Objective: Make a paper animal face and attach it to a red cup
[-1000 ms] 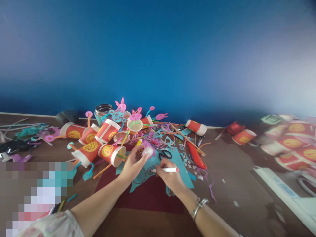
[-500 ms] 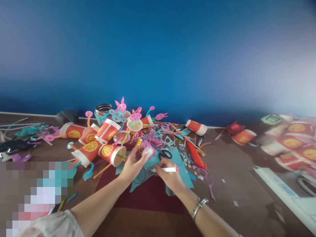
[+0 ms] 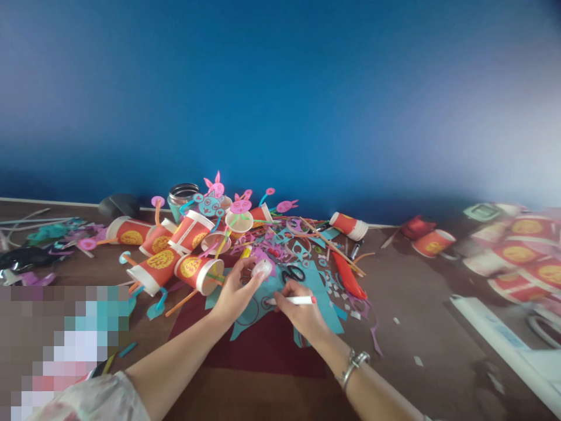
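Right hand [image 3: 298, 307]: narrowed to a writing grip on a white marker [image 3: 300, 300] with a red end; a bracelet [image 3: 357, 365] on the wrist. Tip at a small circle [image 3: 265, 302] drawn on blue paper [image 3: 315, 292], which lies under both hands.

Left hand [image 3: 234, 292]: thumb and fingers closed about a white round item [image 3: 262, 268], over the sheet; possibly a roll of tape, too blurred to be sure.

Step in hand, as judged: drawing inside the small circle; a larger circle [image 3: 248, 313] stands outlined just beside it. Next move, as judged: calls for a steady tip, light pressure and the sheet kept flat.

Close by: black-handled scissors [image 3: 293, 273], on the blue paper beyond the right hand; a dark red sheet [image 3: 254, 354] beneath the blue; a red pouch [image 3: 350, 280] to the right, small white scraps beside it.

Farther out: red paper cups [image 3: 160, 269] with straw limbs, lying tilted in a heap; a blue cat face [image 3: 211, 206] and a pink rabbit face [image 3: 241, 204] above them; an open jar [image 3: 180, 196] behind; more cups [image 3: 521, 251], blurred, at far right.

Surface: brown counter [image 3: 403, 310], offcuts scattered.

Room: plain blue wall [image 3: 280, 105], paler toward the right.
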`<action>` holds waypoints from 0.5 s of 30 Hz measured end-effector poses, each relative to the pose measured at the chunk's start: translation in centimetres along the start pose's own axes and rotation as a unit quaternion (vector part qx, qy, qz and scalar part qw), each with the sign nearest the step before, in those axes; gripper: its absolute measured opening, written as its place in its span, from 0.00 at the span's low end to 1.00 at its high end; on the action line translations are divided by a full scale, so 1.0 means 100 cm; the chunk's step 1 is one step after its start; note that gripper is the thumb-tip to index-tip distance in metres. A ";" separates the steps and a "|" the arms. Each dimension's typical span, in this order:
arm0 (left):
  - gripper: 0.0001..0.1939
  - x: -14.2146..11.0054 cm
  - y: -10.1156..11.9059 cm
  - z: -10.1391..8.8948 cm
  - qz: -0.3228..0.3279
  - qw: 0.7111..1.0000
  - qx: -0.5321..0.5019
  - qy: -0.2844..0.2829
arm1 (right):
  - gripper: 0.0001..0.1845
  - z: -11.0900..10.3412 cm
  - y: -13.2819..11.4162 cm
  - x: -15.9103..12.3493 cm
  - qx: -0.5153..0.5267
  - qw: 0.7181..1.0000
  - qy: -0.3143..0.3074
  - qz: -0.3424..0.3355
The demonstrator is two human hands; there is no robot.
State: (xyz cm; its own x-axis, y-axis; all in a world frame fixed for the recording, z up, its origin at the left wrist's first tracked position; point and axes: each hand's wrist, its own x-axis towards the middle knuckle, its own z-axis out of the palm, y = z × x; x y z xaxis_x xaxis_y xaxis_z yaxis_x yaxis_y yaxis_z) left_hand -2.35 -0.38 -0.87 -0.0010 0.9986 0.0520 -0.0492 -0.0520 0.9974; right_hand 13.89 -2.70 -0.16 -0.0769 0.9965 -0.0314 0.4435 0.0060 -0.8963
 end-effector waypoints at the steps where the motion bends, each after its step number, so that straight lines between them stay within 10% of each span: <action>1: 0.21 0.000 0.000 0.000 0.000 1.000 0.000 -0.002 | 0.12 0.000 0.000 0.000 0.005 1.000 -0.004 0.002; 15: 0.22 0.000 0.001 -0.001 0.000 1.000 -0.003 -0.002 | 0.12 0.000 0.000 0.000 0.006 1.000 -0.004 0.000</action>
State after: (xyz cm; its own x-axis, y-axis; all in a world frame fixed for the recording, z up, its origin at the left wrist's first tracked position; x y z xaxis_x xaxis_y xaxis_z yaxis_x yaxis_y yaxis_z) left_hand -2.48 -0.41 -0.79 0.0028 0.9986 0.0531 -0.0554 -0.0529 0.9971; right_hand 13.88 -2.65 -0.15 -0.0841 0.9958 -0.0352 0.4321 0.0046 -0.9018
